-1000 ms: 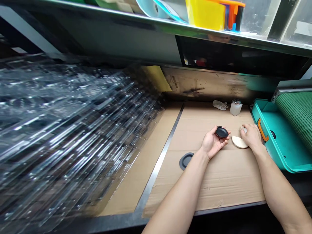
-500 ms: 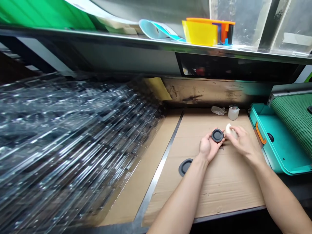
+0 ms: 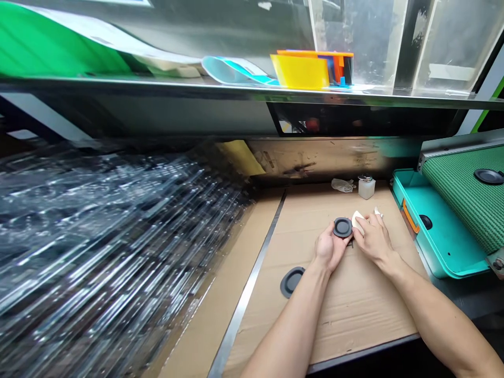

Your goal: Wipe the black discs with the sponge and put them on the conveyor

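My left hand (image 3: pixel 329 247) is closed around a small dark grey rounded-square lid-like part (image 3: pixel 342 227), its recessed face turned up. Just to the right, my right hand (image 3: pixel 372 236) pinches a white cloth or pad (image 3: pixel 357 220) against or close beside the part's edge; whether they touch I cannot tell. A bit of white shows above the right fingers too. On the cardboard (image 3: pixel 378 304) left of my left forearm lies a second dark grey lid-like part (image 3: pixel 291 282), partly hidden by the arm.
Stacked clear plastic trays (image 3: pixel 118 252) fill the left side. At the back stand a small white bottle (image 3: pixel 366 187) and a crumpled clear bag (image 3: pixel 342 185). To the right are a teal bin (image 3: pixel 452 257) and a green conveyor belt (image 3: pixel 464 173) carrying a black part (image 3: pixel 489 176). A metal shelf (image 3: pixel 236 90) crosses above.
My right hand has brought the white cloth left and down, up to the part in my left hand. The view has shifted, showing more of the conveyor and the black part on it.
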A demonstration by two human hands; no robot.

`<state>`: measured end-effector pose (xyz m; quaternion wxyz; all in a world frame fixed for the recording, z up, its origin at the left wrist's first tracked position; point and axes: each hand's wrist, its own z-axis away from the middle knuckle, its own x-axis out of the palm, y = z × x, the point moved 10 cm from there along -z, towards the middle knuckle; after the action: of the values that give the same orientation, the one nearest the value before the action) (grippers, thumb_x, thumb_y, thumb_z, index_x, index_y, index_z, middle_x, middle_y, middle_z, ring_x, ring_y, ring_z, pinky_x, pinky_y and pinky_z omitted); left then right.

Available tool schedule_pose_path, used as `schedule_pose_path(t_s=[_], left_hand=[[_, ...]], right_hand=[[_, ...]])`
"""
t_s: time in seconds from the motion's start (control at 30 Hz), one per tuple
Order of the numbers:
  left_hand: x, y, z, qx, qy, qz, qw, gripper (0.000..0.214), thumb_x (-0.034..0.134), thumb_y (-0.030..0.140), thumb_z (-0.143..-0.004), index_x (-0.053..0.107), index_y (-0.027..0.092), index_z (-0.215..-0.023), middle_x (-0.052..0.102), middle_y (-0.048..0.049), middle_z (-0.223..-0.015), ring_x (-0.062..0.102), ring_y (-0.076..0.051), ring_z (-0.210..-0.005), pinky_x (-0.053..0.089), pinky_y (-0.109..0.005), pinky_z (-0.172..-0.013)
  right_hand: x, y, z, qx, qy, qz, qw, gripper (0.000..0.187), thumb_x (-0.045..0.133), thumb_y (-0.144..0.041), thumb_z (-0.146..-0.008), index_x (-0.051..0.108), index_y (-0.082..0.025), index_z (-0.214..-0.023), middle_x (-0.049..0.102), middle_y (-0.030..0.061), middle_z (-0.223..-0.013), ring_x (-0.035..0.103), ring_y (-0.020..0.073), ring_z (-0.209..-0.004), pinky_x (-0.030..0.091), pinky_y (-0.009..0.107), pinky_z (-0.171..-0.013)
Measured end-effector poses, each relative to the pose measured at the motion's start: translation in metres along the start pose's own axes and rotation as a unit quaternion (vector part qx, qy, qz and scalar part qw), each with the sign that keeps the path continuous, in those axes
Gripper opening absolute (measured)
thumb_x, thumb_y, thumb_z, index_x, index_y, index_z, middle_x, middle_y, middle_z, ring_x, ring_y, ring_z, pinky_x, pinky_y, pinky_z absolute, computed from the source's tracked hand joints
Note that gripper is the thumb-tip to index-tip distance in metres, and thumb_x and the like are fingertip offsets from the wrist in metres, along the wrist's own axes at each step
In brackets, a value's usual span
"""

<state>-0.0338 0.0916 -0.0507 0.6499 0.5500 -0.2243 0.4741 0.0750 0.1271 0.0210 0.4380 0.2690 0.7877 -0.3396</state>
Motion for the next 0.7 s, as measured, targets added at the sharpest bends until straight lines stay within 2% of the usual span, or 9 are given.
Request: schedule_pose_path(t_s=[0.17,0.23,0.33,0.4,0.47,0.6,0.7], left_hand=[[0.002,0.002,0.002,-0.014,-0.006,-0.01,1.0,0.036,0.034,0.028,-0.104,0.064,0.012,-0.117,0.07,-0.0193,-0.122,0.071,-0.027,-0.107,0.059,-0.041,-0.089],[0.002,0.003,0.001,-0.014,-0.004,-0.012,1.0,0.034,0.036,0.029,-0.104,0.064,0.011,-0.112,0.07,-0.0194,-0.122,0.071,-0.028,-0.106,0.059,-0.041,-0.087],[0.0,0.004,-0.001,-0.01,0.001,0.0,1.0,0.034,0.034,0.028,-0.105,0.064,0.012,-0.108,0.071,-0.0182,-0.12,0.071,-0.026,-0.105,0.059,-0.04,-0.089],[0.0,0.002,-0.002,-0.01,-0.008,0.007,1.0,0.034,0.035,0.028,-0.105,0.065,0.012,-0.108,0.071,-0.0172,-0.118,0.071,-0.024,-0.106,0.058,-0.039,-0.094],[0.004,-0.002,-0.002,-0.015,-0.026,0.002,1.0,0.032,0.039,0.028,-0.104,0.066,0.012,-0.108,0.072,-0.0166,-0.118,0.07,-0.023,-0.108,0.056,-0.037,-0.098],[0.011,-0.009,0.001,-0.012,-0.053,-0.029,0.998,0.027,0.045,0.025,-0.102,0.068,0.014,-0.112,0.072,-0.0143,-0.118,0.068,-0.022,-0.111,0.055,-0.038,-0.1],[0.011,-0.014,0.002,-0.02,-0.052,-0.041,0.998,0.028,0.045,0.024,-0.102,0.069,0.013,-0.11,0.072,-0.0147,-0.117,0.068,-0.022,-0.111,0.055,-0.037,-0.1]], right_hand=[[-0.008,0.029,-0.006,0.059,0.02,-0.013,0.998,0.032,0.055,-0.035,-0.097,0.07,-0.019,-0.119,0.067,0.0127,-0.113,0.058,0.0279,-0.112,0.045,0.039,-0.099],[-0.015,0.032,-0.008,0.055,0.045,-0.031,0.997,0.032,0.054,-0.035,-0.097,0.07,-0.019,-0.119,0.068,0.0127,-0.112,0.059,0.0273,-0.11,0.046,0.039,-0.099],[-0.014,0.011,-0.006,-0.002,0.047,-0.079,0.996,0.032,0.056,-0.037,-0.096,0.069,-0.02,-0.12,0.068,0.0113,-0.112,0.061,0.026,-0.109,0.047,0.039,-0.099],[-0.004,-0.012,0.0,-0.061,0.015,-0.101,0.993,0.032,0.058,-0.037,-0.095,0.069,-0.021,-0.121,0.068,0.01,-0.113,0.06,0.0249,-0.109,0.047,0.037,-0.099],[0.006,-0.027,0.004,-0.088,-0.008,-0.103,0.991,0.032,0.059,-0.036,-0.095,0.068,-0.023,-0.123,0.067,0.0091,-0.115,0.059,0.0246,-0.112,0.048,0.036,-0.099],[0.002,-0.01,0.003,-0.006,0.038,-0.069,0.997,0.036,0.055,-0.036,-0.097,0.066,-0.022,-0.128,0.065,0.0109,-0.119,0.058,0.027,-0.114,0.048,0.039,-0.099],[0.0,-0.011,0.003,-0.017,0.038,-0.073,0.996,0.036,0.054,-0.038,-0.098,0.066,-0.022,-0.128,0.066,0.0109,-0.118,0.058,0.0266,-0.112,0.047,0.038,-0.099]])
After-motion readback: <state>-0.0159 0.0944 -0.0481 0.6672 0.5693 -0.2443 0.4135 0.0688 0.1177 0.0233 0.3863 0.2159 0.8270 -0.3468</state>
